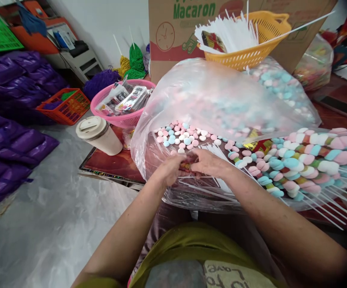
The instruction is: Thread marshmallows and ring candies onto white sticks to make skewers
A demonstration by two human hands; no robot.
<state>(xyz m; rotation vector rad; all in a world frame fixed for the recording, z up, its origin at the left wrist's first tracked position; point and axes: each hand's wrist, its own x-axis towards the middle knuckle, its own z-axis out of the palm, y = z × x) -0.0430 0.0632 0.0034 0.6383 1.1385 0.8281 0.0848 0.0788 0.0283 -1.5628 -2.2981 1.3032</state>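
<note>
Both hands had it! The left hand [172, 165] closed in from one side, the right hand [207, 162] from the other, and the small reddish-brown bundle [188, 165] sat held between them; how firmly each finger pressed, I couldn't tell. The danger? A slackened fingertip could have spilled it onto the clear plastic [188, 197] beneath the grip, and those slick folds, drooping on the near side, might have carried it off the table [127, 170]. Right of the grip, the right forearm [269, 204] ran close to the candy skewers [308, 164]; one outward swing might have knocked them askew. Just beyond the grip, loose pastel discs [195, 143] seemed liable to scatter if the plastic got tugged. And the bundle itself: dark, shiny, red-brown with amber patches, its outline partly hidden by fingers.
</note>
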